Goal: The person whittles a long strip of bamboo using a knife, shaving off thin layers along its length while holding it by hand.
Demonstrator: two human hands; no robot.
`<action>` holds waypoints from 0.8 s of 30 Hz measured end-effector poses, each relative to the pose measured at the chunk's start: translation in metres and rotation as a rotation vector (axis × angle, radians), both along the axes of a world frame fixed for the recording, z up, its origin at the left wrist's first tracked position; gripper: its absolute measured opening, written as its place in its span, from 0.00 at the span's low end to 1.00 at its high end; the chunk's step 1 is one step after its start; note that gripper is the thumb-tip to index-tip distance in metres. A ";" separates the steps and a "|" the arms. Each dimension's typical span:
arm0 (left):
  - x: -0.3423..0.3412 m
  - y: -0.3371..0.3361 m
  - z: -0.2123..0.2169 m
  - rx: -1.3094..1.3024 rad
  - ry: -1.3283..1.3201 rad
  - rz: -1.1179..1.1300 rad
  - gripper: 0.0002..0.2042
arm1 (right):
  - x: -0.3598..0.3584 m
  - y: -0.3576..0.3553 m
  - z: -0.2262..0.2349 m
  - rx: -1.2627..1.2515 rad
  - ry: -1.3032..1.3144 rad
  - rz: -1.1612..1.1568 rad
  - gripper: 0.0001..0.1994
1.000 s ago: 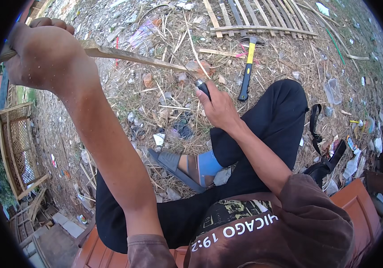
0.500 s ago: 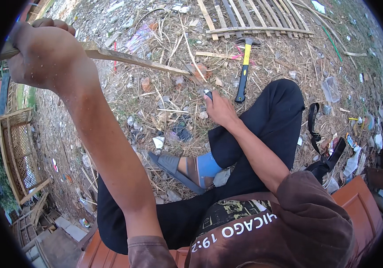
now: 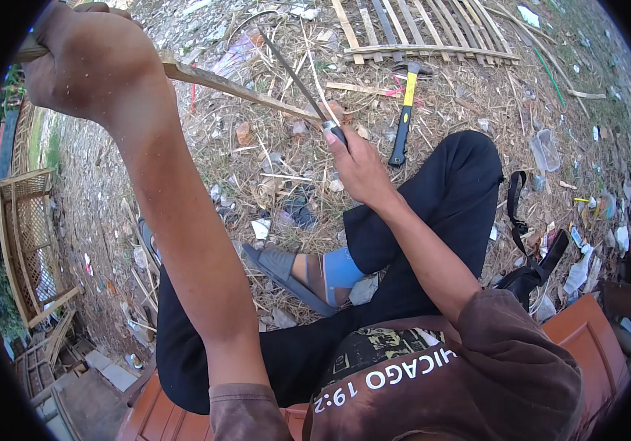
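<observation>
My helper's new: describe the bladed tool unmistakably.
Start at the black-trousered right knee. Just left of it, the right hand grips the bladed tool by its black handle. Long, narrow grey metal sets it apart from the brown wooden strip.

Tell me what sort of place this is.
Probably an outdoor yard or rough lot: stony, littered ground, a slatted wooden panel lying on it, and a lattice panel at the left.

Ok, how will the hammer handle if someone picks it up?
The hammer is likely head-heavy: its dark head looks like metal, its shaft slim. It probably won't roll much, since the head juts out sideways. The black grip looks rubbery, so slipping seems unlikely.
</observation>
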State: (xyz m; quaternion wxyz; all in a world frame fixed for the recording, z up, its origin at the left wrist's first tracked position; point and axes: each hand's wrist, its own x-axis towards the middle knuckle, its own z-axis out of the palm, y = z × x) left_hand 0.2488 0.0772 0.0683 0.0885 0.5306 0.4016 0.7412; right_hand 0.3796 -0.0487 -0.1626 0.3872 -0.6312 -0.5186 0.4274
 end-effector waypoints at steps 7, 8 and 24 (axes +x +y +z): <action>0.005 -0.013 0.007 -0.019 -0.034 0.001 0.12 | 0.001 -0.005 -0.068 -0.302 -0.263 0.042 0.22; 0.002 -0.014 0.004 -0.054 -0.046 0.022 0.12 | -0.001 -0.005 -0.067 -0.288 -0.199 0.024 0.23; -0.014 0.003 0.001 -0.066 -0.122 0.109 0.11 | 0.003 -0.021 -0.051 -0.266 -0.234 0.060 0.18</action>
